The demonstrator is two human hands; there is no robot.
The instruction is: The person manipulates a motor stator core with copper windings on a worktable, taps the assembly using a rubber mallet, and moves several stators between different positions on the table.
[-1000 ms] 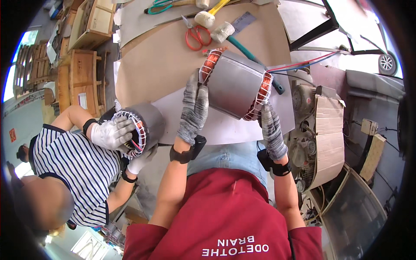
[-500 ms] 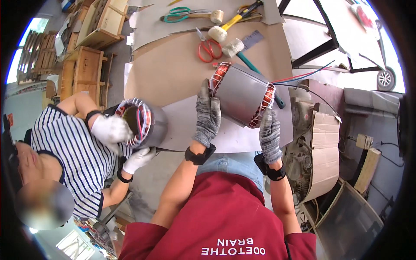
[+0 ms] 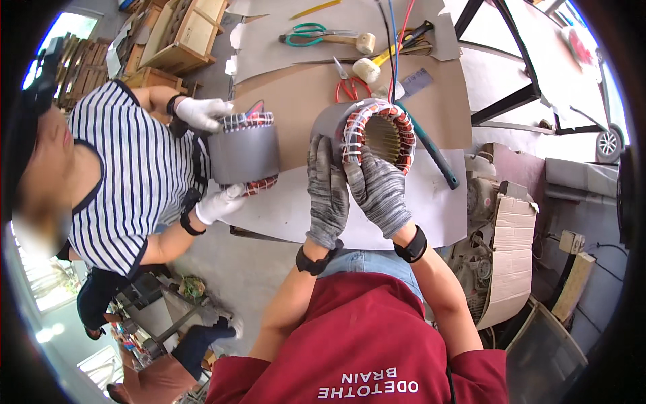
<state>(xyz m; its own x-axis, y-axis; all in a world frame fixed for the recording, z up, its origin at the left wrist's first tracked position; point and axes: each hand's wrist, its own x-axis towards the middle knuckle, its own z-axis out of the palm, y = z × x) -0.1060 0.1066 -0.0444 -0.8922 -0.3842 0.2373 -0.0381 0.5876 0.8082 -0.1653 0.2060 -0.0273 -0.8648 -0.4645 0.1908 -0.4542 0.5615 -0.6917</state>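
A motor stator (image 3: 330, 120) with a grey shell rests on the table in front of me, its round open end turned to the right and toward me. White cord laces the copper winding ring (image 3: 352, 139) around the slotted bore. My left hand (image 3: 328, 198), in a grey knit glove, lies along the shell's near left side and holds it. My right hand (image 3: 380, 195), gloved alike, grips the near rim of the winding ring, its fingertips partly hidden. Red, blue and black lead wires (image 3: 396, 64) stretch away from the ring's far side.
At the left a co-worker in white gloves holds another stator (image 3: 245, 151). A green-handled mallet (image 3: 431, 151) lies beside my stator. Beyond are red scissors (image 3: 352, 89), a yellow-handled mallet (image 3: 367, 70) and green scissors (image 3: 306, 34). A black metal frame (image 3: 508, 111) stands at the right.
My stator has turned, bringing its wired end toward me. My right hand has shifted left onto the near rim. The co-worker's stator has turned so its open end no longer faces me.
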